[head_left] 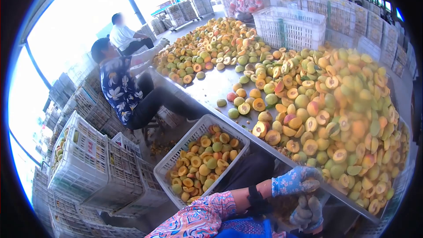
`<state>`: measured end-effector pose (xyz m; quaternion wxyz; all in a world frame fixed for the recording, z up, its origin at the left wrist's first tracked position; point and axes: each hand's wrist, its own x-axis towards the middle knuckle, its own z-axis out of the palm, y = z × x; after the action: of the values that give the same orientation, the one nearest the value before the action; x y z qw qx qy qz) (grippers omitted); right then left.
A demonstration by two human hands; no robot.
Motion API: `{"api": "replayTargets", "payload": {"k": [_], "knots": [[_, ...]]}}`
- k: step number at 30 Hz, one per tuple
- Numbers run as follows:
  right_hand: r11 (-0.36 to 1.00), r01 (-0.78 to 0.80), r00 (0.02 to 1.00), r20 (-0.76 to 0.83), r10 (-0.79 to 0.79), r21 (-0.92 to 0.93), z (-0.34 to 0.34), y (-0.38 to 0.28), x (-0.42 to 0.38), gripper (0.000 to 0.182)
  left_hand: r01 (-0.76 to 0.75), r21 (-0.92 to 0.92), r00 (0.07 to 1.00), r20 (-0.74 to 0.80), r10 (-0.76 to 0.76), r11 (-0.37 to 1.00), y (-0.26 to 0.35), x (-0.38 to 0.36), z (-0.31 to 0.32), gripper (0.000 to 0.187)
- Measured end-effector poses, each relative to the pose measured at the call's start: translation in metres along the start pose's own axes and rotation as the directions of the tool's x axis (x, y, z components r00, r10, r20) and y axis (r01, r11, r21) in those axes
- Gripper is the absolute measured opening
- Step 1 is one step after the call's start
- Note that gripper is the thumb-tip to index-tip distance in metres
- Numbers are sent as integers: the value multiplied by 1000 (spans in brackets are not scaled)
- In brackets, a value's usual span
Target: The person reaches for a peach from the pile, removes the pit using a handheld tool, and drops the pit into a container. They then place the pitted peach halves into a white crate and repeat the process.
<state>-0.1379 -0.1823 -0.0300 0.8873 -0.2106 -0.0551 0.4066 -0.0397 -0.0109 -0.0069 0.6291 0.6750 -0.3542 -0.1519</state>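
Blue-floral-gloved left hand point(300, 180) and grey-gloved right hand point(307, 213), fingers curled, near the edge of the silvery metal surface point(207, 90); whether either grips anything cannot be told; halved yellow-orange fruits point(324, 112) heaped on the surface; more in the white plastic crate point(180, 143) alongside.

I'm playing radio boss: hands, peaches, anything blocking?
Left hand, right hand: gloved, curled, grips unclear. Peaches heaped on table, many halved. Table edge between right hand and peaches.

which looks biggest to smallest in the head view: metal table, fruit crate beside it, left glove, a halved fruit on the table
1. metal table
2. fruit crate
3. left glove
4. halved fruit
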Motion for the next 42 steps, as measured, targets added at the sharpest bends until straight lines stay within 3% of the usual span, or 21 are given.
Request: {"api": "replayTargets", "payload": {"k": [5,14,16,21,24,26,27,28,29,30,31,32,33,34,35,36,37,38,40,42], "knots": [[990,-53,998,-30,57,133,-10,10,-6,30,-50,113,999,26,48,992,5,-9,-4,25],[995,-43,998,-35,46,93,-2,7,-6,30,32,78,999,27,-34,996,14,-15,-8,26],[997,-38,999,-26,39,67,-1,7,-7,30,-14,173,999,41,7,985,15,-16,-8,27],[999,-34,999,-41,34,-10,-4,7,-14,31,-104,167,994,36,99,980,18,-17,-7,27],[988,-108,994,1,109,110,-24,14,-18,37,-106,177,994,47,100,978,28,-18,-11,27],[995,96,962,-258,-84,34,2,21,-18,46,-105,187,994,49,98,977,31,-20,-16,27],[995,95,963,-257,-83,33,18,12,-17,46,-39,221,999,28,33,974,28,-22,-22,26],[992,124,991,-56,-125,-22,37,-3,-14,39,30,252,999,3,-31,967,24,-25,-27,25],[984,165,977,150,-153,-69,46,-10,-12,34,-13,307,999,-29,23,952,20,-29,-30,24],[985,163,977,148,-152,-65,43,-8,-15,34,-9,305,999,-29,19,952,19,-33,-33,24],[962,110,977,-149,-151,-250,34,-5,-21,31,15,332,999,-40,-2,943,21,-36,-38,24],[913,3,885,-425,-192,-408,22,-5,-27,28,37,362,998,-53,-19,932,23,-41,-43,24],[708,-224,924,-376,-64,-670,-13,-14,-29,30,83,356,992,-120,-43,931,27,-50,-50,24],[702,-214,929,-363,-68,-679,-24,-7,-26,30,104,362,981,-188,-36,927,31,-60,-59,24],[383,-260,932,-334,-141,-886,-33,-1,-21,32,139,382,965,-261,-37,914,29,-72,-71,24],[8,-283,939,-279,-203,-959,-38,3,-16,33,174,400,942,-334,-34,900,26,-88,-83,25],[-366,-283,948,-202,-244,-886,-39,4,-8,35,299,355,896,-424,-133,886,27,-105,-96,25],[-376,-266,952,-182,-245,-888,-32,1,-3,35,417,296,830,-509,-227,859,28,-124,-108,26],[-321,-445,893,-441,-88,-836,-13,-3,3,41,595,195,693,-617,-374,780,21,-166,-130,31],[-320,-389,920,-384,-83,-864,-16,-5,6,45,743,225,574,-698,-428,630,13,-207,-146,40]]}}
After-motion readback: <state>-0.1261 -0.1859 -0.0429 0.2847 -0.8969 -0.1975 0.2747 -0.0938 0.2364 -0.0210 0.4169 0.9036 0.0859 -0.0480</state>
